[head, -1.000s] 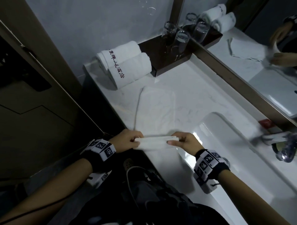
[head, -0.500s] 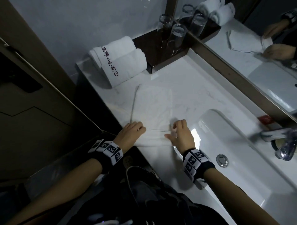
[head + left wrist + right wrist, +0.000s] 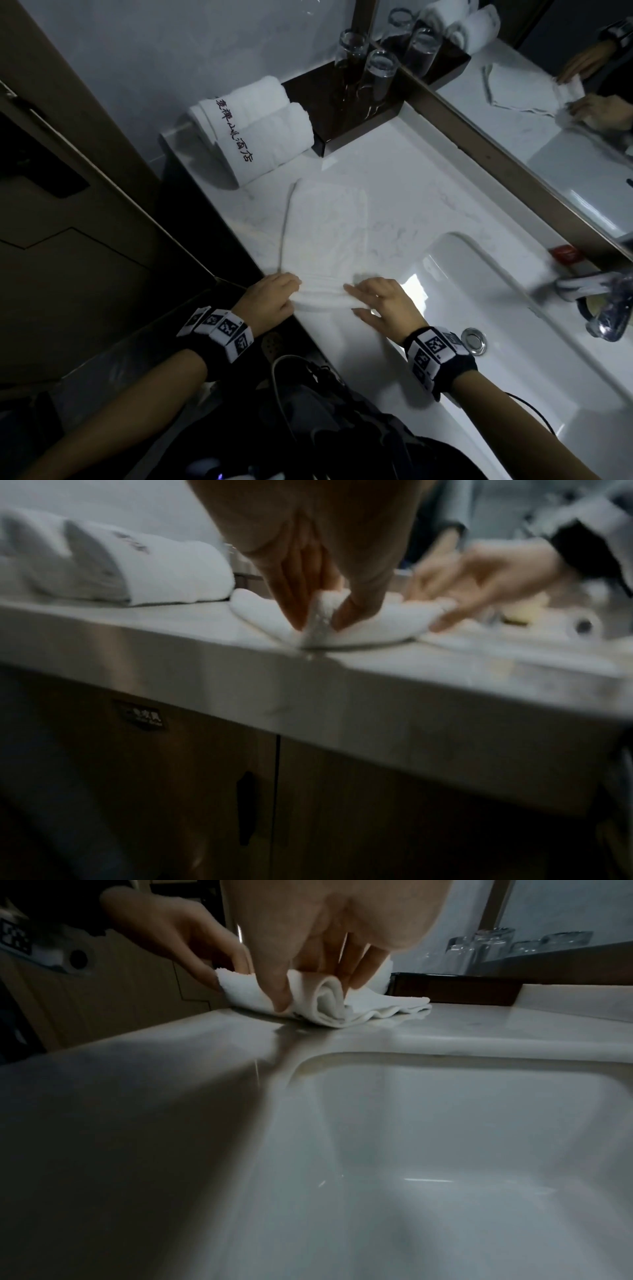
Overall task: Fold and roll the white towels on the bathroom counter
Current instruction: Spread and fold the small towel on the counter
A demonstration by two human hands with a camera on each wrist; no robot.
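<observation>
A white towel lies flat on the marble counter, with its near end rolled into a short roll. My left hand pinches the roll's left end between thumb and fingers. My right hand holds the right end, thumb in front and fingers behind the coil. Two finished rolled towels with dark lettering lie at the back left, also in the left wrist view.
A dark tray with upturned glasses stands behind the towels against the mirror. The sink basin opens just right of my right hand, with drain and tap. The roll lies close to the counter's front edge.
A second ago both hands held the towel's near end lifted, then pressed it flat. Now that end is coiled into a roll, with both hands at its ends.
</observation>
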